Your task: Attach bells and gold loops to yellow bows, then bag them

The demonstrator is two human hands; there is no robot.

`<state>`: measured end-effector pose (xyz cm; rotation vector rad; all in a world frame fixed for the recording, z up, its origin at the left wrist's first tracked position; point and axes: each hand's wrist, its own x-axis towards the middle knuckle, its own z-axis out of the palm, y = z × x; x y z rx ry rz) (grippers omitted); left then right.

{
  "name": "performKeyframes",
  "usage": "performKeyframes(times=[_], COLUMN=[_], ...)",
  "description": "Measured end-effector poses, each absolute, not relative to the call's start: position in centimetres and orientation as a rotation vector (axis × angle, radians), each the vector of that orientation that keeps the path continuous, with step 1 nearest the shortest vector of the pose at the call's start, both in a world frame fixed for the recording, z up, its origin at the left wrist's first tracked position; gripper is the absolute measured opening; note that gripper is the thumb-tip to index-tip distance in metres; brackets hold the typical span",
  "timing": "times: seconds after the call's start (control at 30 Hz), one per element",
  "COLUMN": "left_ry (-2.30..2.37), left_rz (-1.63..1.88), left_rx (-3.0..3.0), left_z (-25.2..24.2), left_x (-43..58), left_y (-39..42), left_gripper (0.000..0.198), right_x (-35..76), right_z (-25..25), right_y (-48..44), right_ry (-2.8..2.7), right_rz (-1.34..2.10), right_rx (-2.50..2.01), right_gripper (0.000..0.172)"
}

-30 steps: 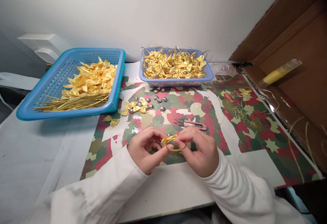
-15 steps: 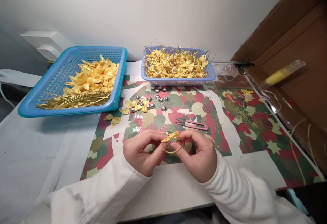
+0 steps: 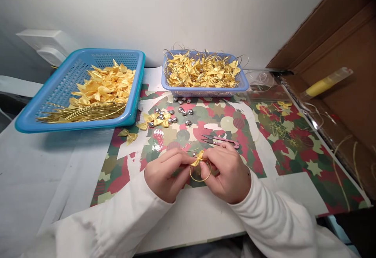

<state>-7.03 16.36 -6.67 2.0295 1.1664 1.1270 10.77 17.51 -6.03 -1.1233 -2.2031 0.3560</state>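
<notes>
Between the fingertips of both hands is a yellow ribbon bow (image 3: 197, 158) with a loop of gold cord (image 3: 200, 180) hanging below it. My left hand (image 3: 167, 173) pinches the bow's left side. Closed on its right side and on the loop is my right hand (image 3: 225, 171), thumb inside the ring. A silver bell (image 3: 194, 154) shows just behind the bow; whether it is attached I cannot tell. Just beyond my right hand lie pink thread snips (image 3: 221, 139), partly covered by its knuckles.
Several silver bells (image 3: 184, 112) and loose bows (image 3: 128, 135) lie on the patterned sheet (image 3: 314, 168). A blue basket (image 3: 26, 122) at left holds bows and gold cords. Another basket (image 3: 205, 92) holds looped bows. A cardboard wall (image 3: 331, 38) stands at right.
The bow has tilted more upright and the cord loop now hangs lower and rounder. My right hand has turned, its fingers folding over the top. The view has shifted slightly.
</notes>
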Motion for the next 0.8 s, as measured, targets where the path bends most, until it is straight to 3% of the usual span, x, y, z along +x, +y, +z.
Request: performKeyframes(times=[0.37, 0.53, 0.8], left_ry=[1.248, 1.166, 1.058], left_rz=[1.102, 1.089, 1.202], left_rx=[1.676, 1.848, 2.009], left_z=[-6.74, -6.75, -6.46], left_x=[-6.39, -7.02, -7.02], left_y=[16.11, 16.59, 16.76], left_gripper=[0.006, 0.009, 0.017], right_x=[10.48, 10.47, 10.59], right_z=[-5.97, -5.97, -6.13], right_y=[17.26, 17.28, 17.31], right_ry=[-1.996, -2.034, -2.077], right_rz=[0.568, 0.480, 0.371], right_rx=[-1.094, -1.125, -1.036], right_gripper=[0.021, 0.008, 0.015])
